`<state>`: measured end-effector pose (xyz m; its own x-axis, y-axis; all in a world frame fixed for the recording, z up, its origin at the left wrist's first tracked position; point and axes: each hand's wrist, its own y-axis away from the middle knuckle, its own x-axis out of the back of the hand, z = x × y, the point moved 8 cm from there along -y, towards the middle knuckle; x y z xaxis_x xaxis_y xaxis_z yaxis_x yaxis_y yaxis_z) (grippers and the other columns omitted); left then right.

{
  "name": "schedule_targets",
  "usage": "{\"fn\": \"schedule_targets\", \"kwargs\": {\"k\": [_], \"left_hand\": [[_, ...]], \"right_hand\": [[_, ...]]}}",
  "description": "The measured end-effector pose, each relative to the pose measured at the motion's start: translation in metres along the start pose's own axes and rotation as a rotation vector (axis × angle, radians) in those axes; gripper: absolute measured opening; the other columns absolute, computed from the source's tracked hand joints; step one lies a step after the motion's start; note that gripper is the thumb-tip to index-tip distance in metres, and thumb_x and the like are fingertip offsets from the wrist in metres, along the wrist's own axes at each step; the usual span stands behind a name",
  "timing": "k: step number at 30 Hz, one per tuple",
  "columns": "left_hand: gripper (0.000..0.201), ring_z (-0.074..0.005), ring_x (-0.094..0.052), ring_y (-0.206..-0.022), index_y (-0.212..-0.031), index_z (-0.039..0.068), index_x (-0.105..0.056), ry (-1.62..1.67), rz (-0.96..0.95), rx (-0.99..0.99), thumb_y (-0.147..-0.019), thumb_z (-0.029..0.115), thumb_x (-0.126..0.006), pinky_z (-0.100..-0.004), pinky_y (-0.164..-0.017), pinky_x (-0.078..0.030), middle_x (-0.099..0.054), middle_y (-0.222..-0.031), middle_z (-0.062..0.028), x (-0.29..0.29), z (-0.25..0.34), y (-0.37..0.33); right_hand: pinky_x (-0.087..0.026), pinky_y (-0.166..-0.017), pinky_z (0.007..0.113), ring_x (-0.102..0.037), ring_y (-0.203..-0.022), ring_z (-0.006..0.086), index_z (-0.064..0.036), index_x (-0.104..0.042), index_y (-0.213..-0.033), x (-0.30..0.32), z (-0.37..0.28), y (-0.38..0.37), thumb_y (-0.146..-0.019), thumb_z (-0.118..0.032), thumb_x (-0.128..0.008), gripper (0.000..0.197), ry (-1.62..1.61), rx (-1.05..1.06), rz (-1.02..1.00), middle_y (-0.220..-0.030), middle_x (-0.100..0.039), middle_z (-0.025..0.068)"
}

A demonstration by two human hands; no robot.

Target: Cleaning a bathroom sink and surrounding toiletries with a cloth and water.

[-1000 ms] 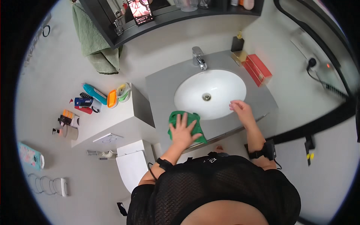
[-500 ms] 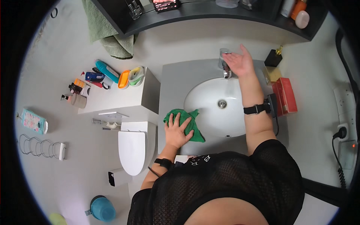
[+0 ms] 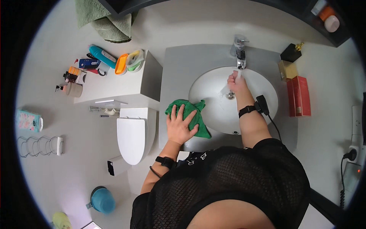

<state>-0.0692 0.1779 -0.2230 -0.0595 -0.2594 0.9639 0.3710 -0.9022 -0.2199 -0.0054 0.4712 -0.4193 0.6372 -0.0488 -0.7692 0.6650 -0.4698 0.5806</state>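
- Head view: the left hand [image 3: 181,128] is pressed flat, fingers spread wide, on a green cloth [image 3: 188,116] that lies bunched on the grey counter [image 3: 173,68] at the left edge of the white basin [image 3: 213,86].
- The right hand [image 3: 236,84] is held inside the basin under the spout of the chrome tap [image 3: 239,51], in a thin stream of water; nothing is seen to be gripped in it, though whether the fingers are loosely curled or cupped cannot be told.
- A black wrist device with a trailing cable [image 3: 263,108] is worn on the right forearm, just beside the wet zone.
- Risk, as judged: water could be splashed off the right hand onto the wrist device or its cable, because both are hung low over the basin near the stream.
- The cloth could be dragged over the basin rim and soaked more than wanted if the flat left hand is slid without being closed on it.
- A black bottle [image 3: 291,52], a gold box [image 3: 288,70] and a red box [image 3: 299,95] are stood on the counter to the right of the basin; they could be knocked by the right elbow if the arm is swung outward.
- A wall socket [image 3: 354,147] with a plug is seen at the far right; it could be reached by drips carried on a wet hand.
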Motion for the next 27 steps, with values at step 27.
{"fn": "schedule_targets", "kwargs": {"k": [27], "left_hand": [[0.056, -0.0338, -0.033, -0.115, -0.121, 0.000, -0.037, -0.143, 0.065, 1.022, -0.077, 0.035, -0.046, -0.0513, -0.089, -0.028, -0.038, -0.122, -0.0227, -0.075, -0.103, -0.271]], "right_hand": [[-0.034, -0.048, 0.023, -0.044, -0.055, 0.0125, -0.0121, -0.047, -0.066, 0.022, -0.049, 0.176, -0.083, -0.027, -0.053, 0.024, 0.146, 0.181, 0.137, -0.061, -0.047, 0.0011]]}}
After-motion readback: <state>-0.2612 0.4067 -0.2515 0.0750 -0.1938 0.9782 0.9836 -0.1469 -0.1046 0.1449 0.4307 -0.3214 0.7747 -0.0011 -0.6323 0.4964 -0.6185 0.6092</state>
